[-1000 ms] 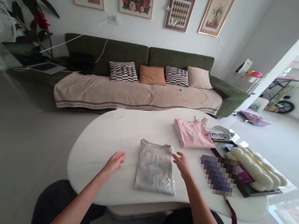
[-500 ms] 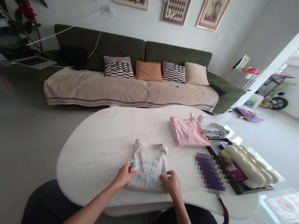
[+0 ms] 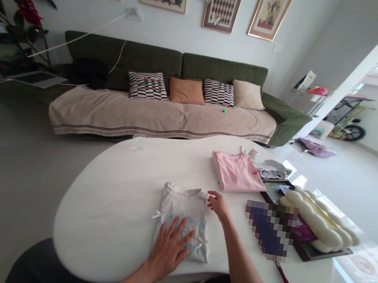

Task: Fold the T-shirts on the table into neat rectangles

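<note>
A folded white T-shirt with pale blue lettering and small white bows lies on the white table, neckline facing away from me. My left hand rests flat on its printed front, fingers spread, hiding part of the lettering. By the shirt's upper right corner is my right hand, raised slightly with its fingers apart and nothing in them. Beyond it sits a folded pink shirt.
To the right are a dark tray bearing a puffy cream tissue-box cover, a pixelated dark blue object with a dark red strap, and a crumpled plastic packet. A green sofa stands behind the table.
Both hands have released the white T-shirt's sides. My left hand has moved onto its front and spread flat; my right hand has moved up towards the neckline corner. The view has shifted slightly.
</note>
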{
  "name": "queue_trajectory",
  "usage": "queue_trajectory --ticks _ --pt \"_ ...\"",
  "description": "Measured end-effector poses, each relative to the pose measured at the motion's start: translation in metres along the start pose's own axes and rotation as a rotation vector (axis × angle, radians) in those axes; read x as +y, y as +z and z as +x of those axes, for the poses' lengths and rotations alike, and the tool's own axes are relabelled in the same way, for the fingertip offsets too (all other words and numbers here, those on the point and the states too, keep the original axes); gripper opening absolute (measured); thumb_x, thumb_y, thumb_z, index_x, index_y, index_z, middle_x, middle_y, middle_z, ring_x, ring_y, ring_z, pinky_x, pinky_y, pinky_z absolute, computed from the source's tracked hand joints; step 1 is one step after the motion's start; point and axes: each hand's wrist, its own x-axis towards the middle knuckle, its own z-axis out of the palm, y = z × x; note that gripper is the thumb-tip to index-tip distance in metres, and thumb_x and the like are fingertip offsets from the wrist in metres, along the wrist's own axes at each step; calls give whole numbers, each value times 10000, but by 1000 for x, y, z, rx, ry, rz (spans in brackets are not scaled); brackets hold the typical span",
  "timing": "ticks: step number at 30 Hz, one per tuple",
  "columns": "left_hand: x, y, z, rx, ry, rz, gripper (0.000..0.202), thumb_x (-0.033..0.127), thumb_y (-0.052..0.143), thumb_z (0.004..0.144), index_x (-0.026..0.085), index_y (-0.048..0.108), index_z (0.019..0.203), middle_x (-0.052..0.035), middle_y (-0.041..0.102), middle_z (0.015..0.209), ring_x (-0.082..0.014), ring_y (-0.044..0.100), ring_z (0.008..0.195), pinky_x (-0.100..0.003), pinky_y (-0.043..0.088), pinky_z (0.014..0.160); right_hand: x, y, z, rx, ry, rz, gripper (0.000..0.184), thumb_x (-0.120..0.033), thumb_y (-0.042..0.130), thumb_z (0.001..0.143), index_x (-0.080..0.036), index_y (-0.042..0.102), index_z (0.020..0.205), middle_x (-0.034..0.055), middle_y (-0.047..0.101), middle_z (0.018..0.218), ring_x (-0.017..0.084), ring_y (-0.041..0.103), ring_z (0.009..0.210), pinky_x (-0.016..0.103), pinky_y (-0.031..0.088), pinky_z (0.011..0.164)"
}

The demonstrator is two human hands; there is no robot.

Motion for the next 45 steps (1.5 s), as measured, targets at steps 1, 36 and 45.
queue_trajectory --ticks 1,36,45 --pt "-1 3 -1 3 0 21 513 345 418 863 361 248 1347 -24 166 1455 -294 166 1304 -530 206 1003 -2 -2 5 -48 -8 13 233 -325 492 852 -137 543 981 -15 583 759 71 540 579 227 461 545" --pt "-88 1 73 -119 -346 21 728 555 398 792 165 214 1380 -131 100 1456 -292 22 1329 -558 118 1011 24 71 -53 194 -377 -692 610 -464 240 877 -171 112 1397 61 134 1455 195 71 1331 470 175 1024" --pt "-90 -7 75 -56 -390 -171 653 443 499 753 134 350 1308 -149 244 1415 -270 151 1314 -460 198 1033 15 57 -58 126 -349 -619 615 -434 301 863 -170 133 1393 97 156 1450 209 123 1324 442 208 1017"
